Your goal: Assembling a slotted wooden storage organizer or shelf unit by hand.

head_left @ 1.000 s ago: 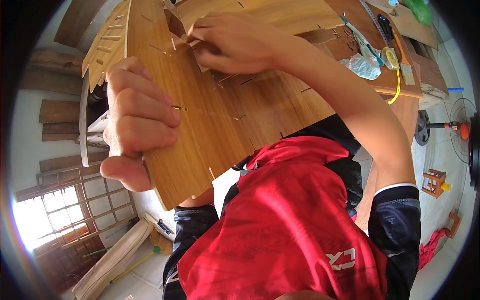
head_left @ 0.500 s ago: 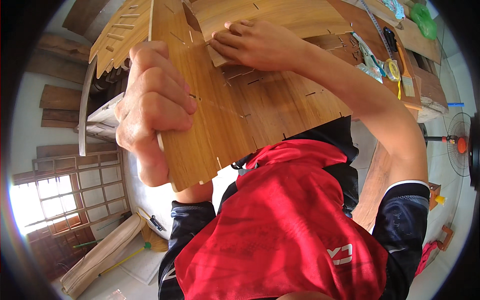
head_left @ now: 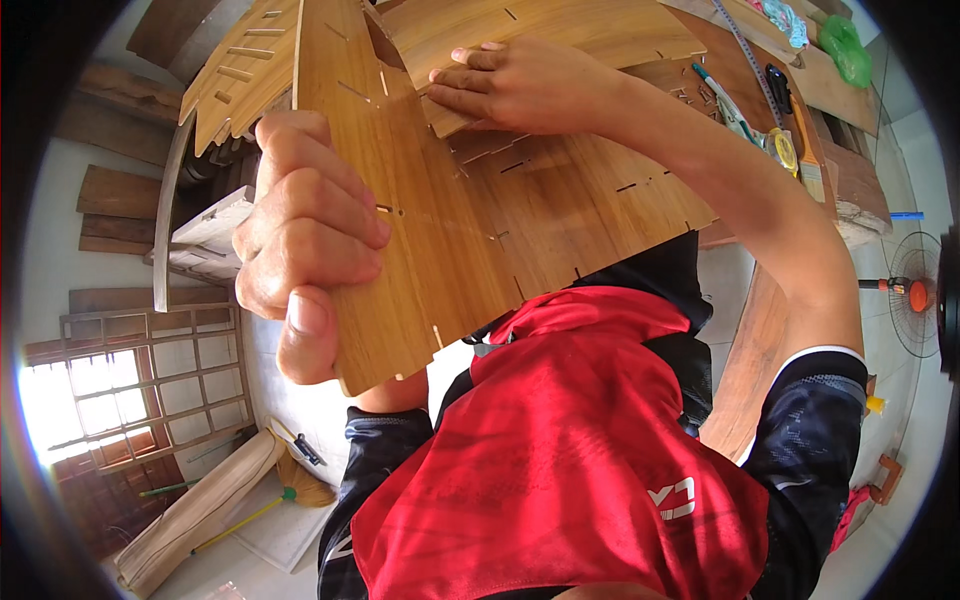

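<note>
My left hand [head_left: 310, 240] is closed round the outer edge of a raised, slotted wooden panel [head_left: 420, 260], its thumb lying along that edge. This panel leans toward me and meets another slotted wooden panel [head_left: 590, 190] on its right side. My right hand [head_left: 530, 85] lies palm down with stretched fingers on a wooden board [head_left: 590, 30] farther back, near the board's front edge. The right thumb is hidden. Short dark slits and small pale slots mark the panels. How the panels join beneath my right hand cannot be made out.
On the brown worktop at the right are a paintbrush [head_left: 812, 178], a tape measure [head_left: 781, 150], a green-handled tool [head_left: 720, 98], small loose pieces and a green plastic bag [head_left: 845, 50]. Another slotted panel [head_left: 240, 75] stands far left. A fan [head_left: 915, 295] is at far right.
My left thumb has come into sight along the panel's edge. The raised panel has shifted slightly, and my right hand has moved a little to the right while staying on the board.
</note>
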Demonstrator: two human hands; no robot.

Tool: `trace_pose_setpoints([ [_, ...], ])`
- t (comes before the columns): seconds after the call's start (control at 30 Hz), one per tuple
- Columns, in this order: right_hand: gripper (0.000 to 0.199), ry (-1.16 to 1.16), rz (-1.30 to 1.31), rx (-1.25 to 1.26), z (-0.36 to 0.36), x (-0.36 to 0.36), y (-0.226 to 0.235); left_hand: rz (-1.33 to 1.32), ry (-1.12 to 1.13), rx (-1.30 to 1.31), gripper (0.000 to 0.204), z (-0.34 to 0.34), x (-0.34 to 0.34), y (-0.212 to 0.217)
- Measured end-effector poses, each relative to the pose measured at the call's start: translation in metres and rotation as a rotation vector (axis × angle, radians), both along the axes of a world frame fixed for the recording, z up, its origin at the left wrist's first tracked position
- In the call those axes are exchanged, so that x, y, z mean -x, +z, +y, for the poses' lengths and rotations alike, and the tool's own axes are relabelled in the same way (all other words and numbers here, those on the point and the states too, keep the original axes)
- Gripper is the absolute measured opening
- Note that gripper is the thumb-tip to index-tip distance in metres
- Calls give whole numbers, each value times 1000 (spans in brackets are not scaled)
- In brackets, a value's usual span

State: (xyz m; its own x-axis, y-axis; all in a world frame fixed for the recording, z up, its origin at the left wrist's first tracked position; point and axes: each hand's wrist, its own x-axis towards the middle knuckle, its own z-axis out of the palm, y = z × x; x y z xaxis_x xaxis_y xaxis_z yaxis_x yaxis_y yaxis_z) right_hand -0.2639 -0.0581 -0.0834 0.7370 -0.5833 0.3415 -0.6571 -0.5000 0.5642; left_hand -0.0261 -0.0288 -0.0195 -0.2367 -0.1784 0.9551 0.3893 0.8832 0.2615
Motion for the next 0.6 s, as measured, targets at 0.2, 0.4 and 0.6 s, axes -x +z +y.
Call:
trace_pose_setpoints([
  [0.2, 51, 24, -102, -14, 2, 6, 0, 41, 10, -3, 39, -3, -1, -4],
  [0.4, 50, 89, -247, 58, -3, 16, -16, 16, -21, 33, 41, -10, -4, -3],
  [0.6, 49, 47, -236, 68, 1, 20, -18, -92, -54, 76, 40, -15, -11, -1],
])
